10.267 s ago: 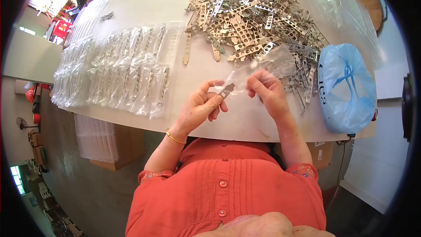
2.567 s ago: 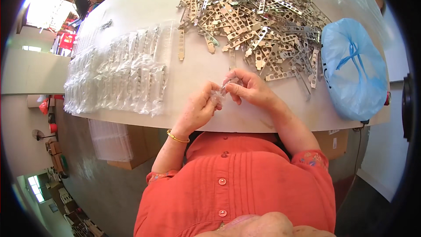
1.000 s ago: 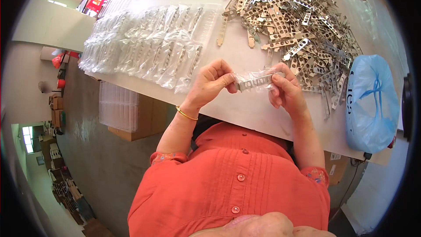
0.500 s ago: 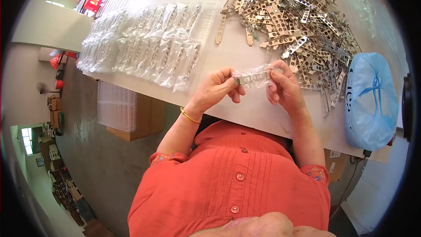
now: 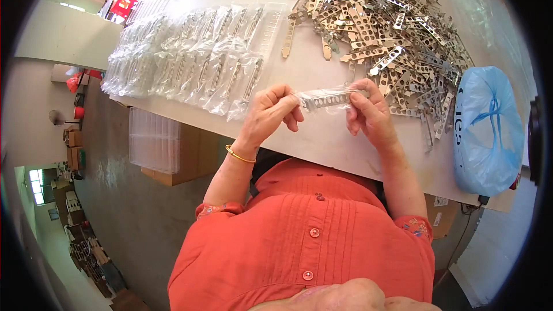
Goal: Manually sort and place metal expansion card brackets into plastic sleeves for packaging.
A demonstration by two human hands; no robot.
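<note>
In front of my body, above the table edge, a perforated metal bracket lies inside a small clear plastic bag. My left hand, with a gold bangle at its wrist, is closed on the bag's left end, which is stretched out past the bracket. My right hand pinches the other end, thumb on top, gripping bag and bracket together. Beyond the right hand spreads a big heap of loose metal brackets. To the left, bagged brackets lie in overlapping rows on a clear plastic tray.
A tied blue plastic bag sits at the table's right edge. Clear plastic sheeting lies at the far right. Below the table's left side, clear trays lean by a cardboard box. The table's front edge runs close to my body.
My left hand has moved left and slid off the bracket's end onto the bag, drawing the plastic out. The right hand keeps its pinch nearly in place.
</note>
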